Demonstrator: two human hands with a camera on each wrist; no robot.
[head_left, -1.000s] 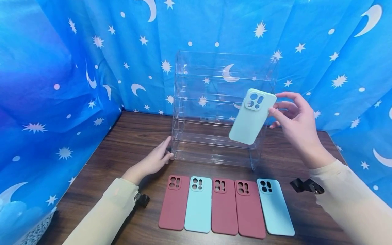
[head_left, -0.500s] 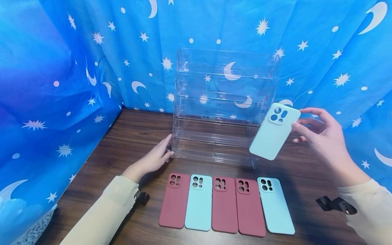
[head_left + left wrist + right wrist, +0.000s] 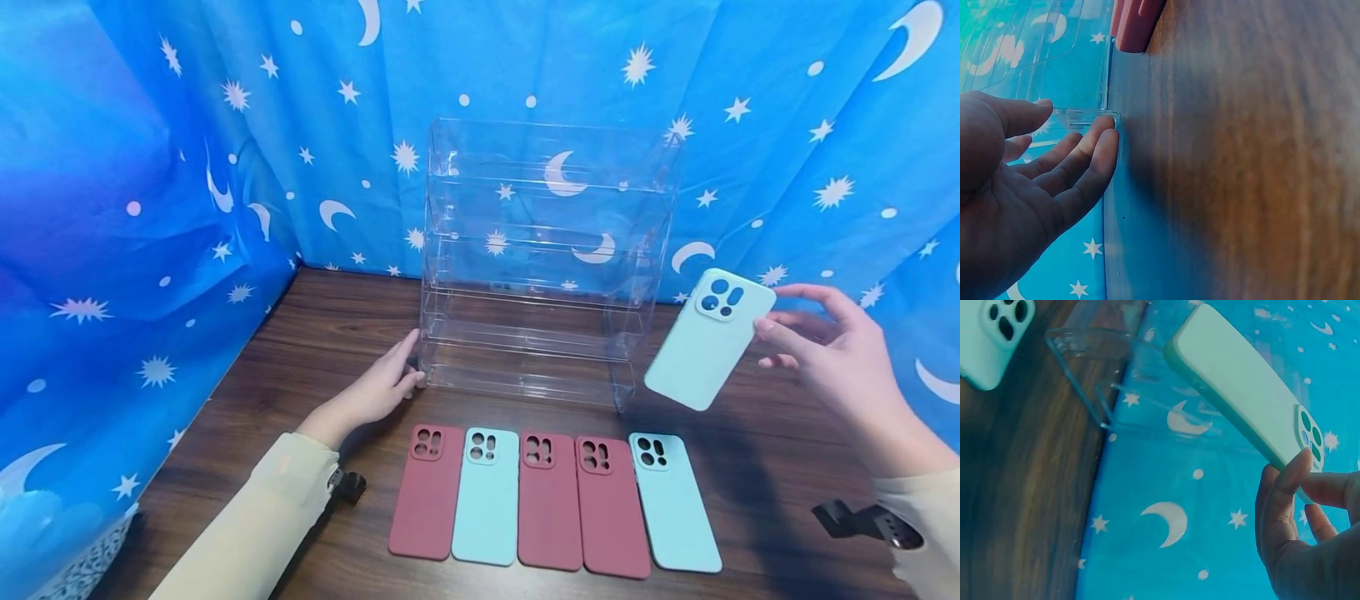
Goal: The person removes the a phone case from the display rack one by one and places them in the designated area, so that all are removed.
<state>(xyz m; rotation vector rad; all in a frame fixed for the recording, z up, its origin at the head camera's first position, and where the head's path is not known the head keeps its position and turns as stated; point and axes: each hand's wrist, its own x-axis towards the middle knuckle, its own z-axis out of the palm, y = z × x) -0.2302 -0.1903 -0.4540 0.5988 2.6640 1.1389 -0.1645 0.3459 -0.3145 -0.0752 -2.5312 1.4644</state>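
Observation:
In the head view my right hand [image 3: 840, 354] pinches a mint-green phone case [image 3: 708, 342] by its upper right edge. The case is tilted and held in the air, right of the clear tiered display rack [image 3: 525, 383]. In the right wrist view, thumb and fingers grip the case [image 3: 1235, 387] near its camera cutouts. My left hand [image 3: 382, 387] touches the rack's lower left side with fairly straight fingers, and the left wrist view shows its fingertips [image 3: 1105, 150] at the clear plastic edge. In front of the rack, several phone cases lie in a row, including a maroon case [image 3: 427, 508] and a mint case [image 3: 486, 512].
Two more maroon cases, one of them a maroon case [image 3: 615, 521], and a mint case [image 3: 682, 517] fill the row's right part. Blue star-patterned cloth [image 3: 495, 50] hangs behind and beside the dark wooden table [image 3: 300, 333].
My right hand has moved right and downward with the mint phone case, from in front of the rack to beside it. The left hand has stayed at the rack's side.

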